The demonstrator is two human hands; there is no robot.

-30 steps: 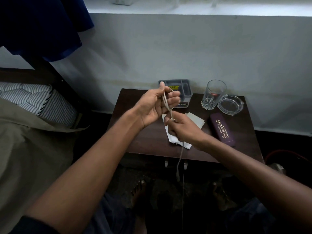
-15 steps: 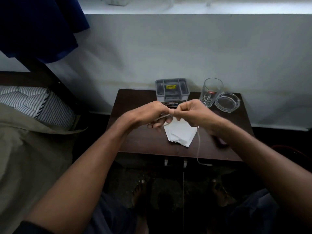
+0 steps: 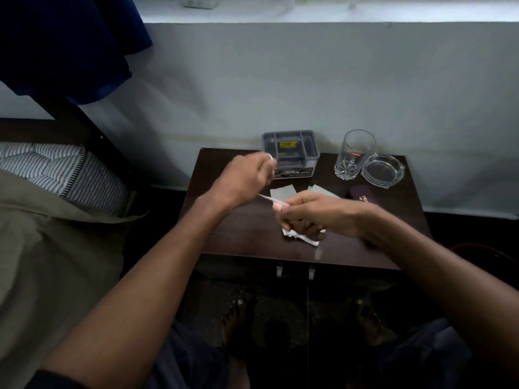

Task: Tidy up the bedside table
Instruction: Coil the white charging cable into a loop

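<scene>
Pinching a pale cord (image 3: pixel 265 197) taut between them, the left hand (image 3: pixel 241 179) and right hand (image 3: pixel 306 211) hover over the table (image 3: pixel 224 234), fingers curled on it.

We see a dark wooden bedside table (image 3: pixel 238 242) standing against the pale wall. At its back edge sits a grey plastic organizer box (image 3: pixel 290 153) with compartments and a yellow label. To the right of it stands an upright clear drinking glass (image 3: pixel 354 154), and just beside that a clear glass ashtray (image 3: pixel 382 170). A purple spectacle case (image 3: pixel 362 194) lies nearer the right edge. White papers (image 3: pixel 283 192) lie near the table's middle.
</scene>
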